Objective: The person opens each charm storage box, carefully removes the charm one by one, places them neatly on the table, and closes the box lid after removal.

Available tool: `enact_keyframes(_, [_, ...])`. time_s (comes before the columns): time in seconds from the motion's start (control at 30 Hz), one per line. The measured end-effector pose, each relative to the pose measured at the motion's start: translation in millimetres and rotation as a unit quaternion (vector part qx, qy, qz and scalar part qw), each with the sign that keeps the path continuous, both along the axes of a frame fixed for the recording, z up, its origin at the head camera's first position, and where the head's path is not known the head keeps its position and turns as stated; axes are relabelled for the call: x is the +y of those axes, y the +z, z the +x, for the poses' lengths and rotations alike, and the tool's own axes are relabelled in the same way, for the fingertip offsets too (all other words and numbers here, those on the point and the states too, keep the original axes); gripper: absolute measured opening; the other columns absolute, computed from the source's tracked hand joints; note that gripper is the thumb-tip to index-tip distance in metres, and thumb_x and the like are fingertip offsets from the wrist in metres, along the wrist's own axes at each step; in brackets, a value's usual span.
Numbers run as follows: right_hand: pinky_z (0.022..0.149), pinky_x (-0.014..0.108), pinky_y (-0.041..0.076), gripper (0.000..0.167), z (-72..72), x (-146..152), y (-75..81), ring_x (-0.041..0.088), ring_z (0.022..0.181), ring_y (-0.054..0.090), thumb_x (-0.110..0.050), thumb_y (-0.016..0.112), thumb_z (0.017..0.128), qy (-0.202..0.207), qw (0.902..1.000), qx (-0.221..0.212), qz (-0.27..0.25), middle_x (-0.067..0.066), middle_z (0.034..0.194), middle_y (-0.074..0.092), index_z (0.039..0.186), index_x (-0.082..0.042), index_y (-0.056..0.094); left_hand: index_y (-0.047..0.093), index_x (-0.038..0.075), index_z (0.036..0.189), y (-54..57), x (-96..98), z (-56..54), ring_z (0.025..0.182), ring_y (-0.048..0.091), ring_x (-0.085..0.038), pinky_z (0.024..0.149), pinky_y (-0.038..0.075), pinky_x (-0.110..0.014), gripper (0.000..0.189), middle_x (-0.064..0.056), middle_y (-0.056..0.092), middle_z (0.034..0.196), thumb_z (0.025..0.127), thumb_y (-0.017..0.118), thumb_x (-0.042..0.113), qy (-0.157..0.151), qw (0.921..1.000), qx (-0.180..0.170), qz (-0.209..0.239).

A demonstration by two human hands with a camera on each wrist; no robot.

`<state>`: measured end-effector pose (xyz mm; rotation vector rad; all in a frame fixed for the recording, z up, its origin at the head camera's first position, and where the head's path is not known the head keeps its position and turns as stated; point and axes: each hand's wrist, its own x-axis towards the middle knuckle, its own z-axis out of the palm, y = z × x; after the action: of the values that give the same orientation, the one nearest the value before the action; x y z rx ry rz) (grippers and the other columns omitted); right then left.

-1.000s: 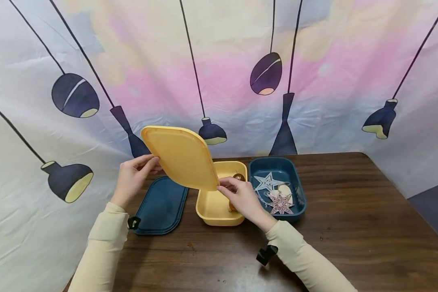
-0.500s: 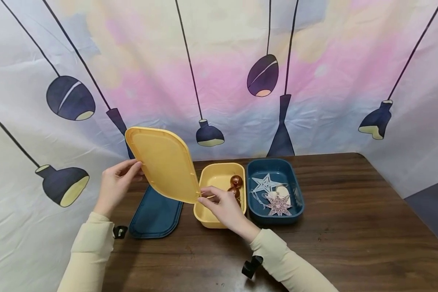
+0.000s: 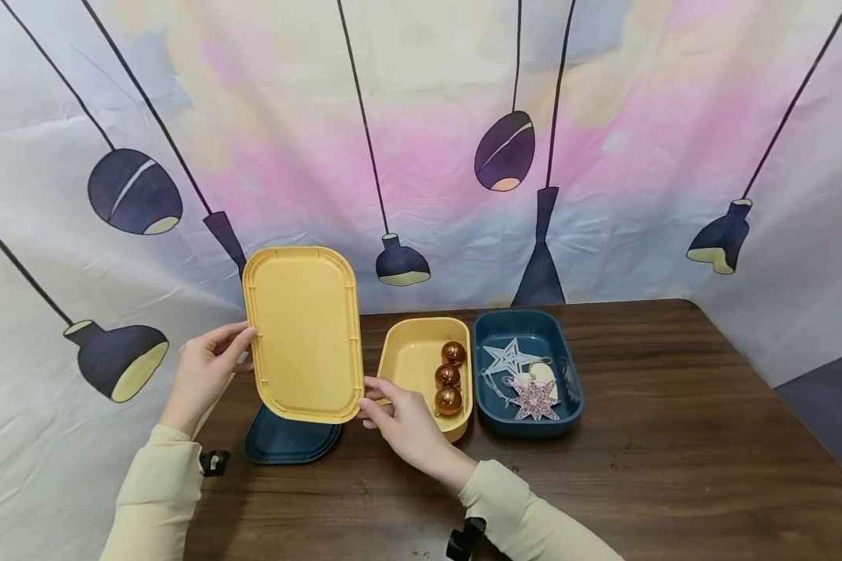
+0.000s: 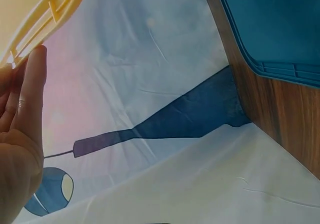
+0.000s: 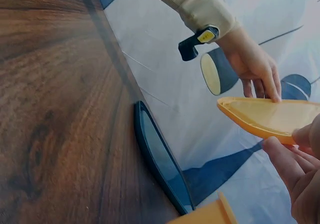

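Note:
A yellow lid [image 3: 305,331] is held up nearly upright, its ridged underside facing the head camera. My left hand [image 3: 206,370] pinches its left edge between thumb and fingers. At the lower right corner, my right hand [image 3: 407,425] grips it the same way. In the right wrist view both hands meet the lid [image 5: 270,116] from opposite sides. Below and behind it lies a dark blue lid [image 3: 291,440], partly covered in the head view. To the right stands the yellow box [image 3: 400,351], with several shiny copper-coloured balls [image 3: 449,376] along its right side.
Right of the yellow box is a dark blue box [image 3: 571,397] holding a white star ornament [image 3: 511,357], a pink glittery star [image 3: 535,399] and pale pieces. The brown wooden table [image 3: 673,436] runs up to a printed cloth backdrop [image 3: 449,156].
Both hands have carried the yellow lid left, away from above the yellow box, and turned it to face the head camera. The copper-coloured balls have come into fuller view.

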<state>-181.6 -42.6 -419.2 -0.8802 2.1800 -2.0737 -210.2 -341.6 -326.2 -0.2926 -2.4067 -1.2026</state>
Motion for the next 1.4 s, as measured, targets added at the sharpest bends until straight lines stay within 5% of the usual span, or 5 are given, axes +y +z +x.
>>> enact_keyframes(0.37, [0.079, 0.02, 0.057, 0.053, 16.0, -13.0, -10.8, 0.01, 0.093, 0.073, -0.02, 0.057, 0.105, 0.003, 1.0, 0.004, 0.005, 0.018, 0.128, 0.066, 0.154, -0.005, 0.04, 0.067, -0.005, 0.128, -7.0, -8.5, -1.6, 0.08, 0.065, 0.006, 0.062, 0.059, -0.026, 0.045, -0.025, 0.069, 0.111, 0.103, 0.06, 0.033, 0.031, 0.9978, -0.04, -0.043])
enact_keyframes(0.73, [0.097, 0.018, 0.047, 0.069, 35.2, -28.9, -32.8, 0.014, 0.129, 0.053, -0.019, 0.047, 0.109, 0.07, 0.9964, 0.028, 0.039, 0.025, 0.156, 0.032, 0.162, -0.009, 0.004, 0.064, -0.008, 0.13, -21.2, -22.5, -3.4, 0.079, 0.067, 0.003, 0.064, 0.06, -0.026, 0.048, -0.03, 0.068, 0.114, 0.103, 0.06, 0.032, 0.033, 0.9952, -0.083, -0.04])
enact_keyframes(1.0, [0.099, 0.017, 0.044, 0.076, 32.4, -30.8, -34.2, 0.018, 0.136, 0.047, -0.023, 0.047, 0.109, 0.098, 0.9911, 0.008, 0.09, 0.026, 0.16, 0.022, 0.161, -0.006, -0.005, 0.062, -0.01, 0.131, -25.9, -27.6, -5.8, 0.083, 0.065, 0.007, 0.064, 0.06, -0.026, 0.048, -0.031, 0.065, 0.122, 0.105, 0.057, 0.03, 0.026, 0.9914, -0.115, -0.057])
enact_keyframes(1.4, [0.098, 0.018, 0.046, 0.08, 25.1, -33.1, -39.3, 0.022, 0.138, 0.046, -0.027, 0.051, 0.107, 0.072, 0.9852, -0.028, 0.153, 0.023, 0.165, 0.005, 0.159, 0.002, -0.002, 0.059, -0.014, 0.131, -44.2, -30.6, -9.2, 0.095, 0.071, -0.037, 0.064, 0.06, -0.029, 0.042, -0.034, 0.063, 0.122, 0.105, 0.057, 0.02, 0.018, 0.9839, -0.15, -0.096])
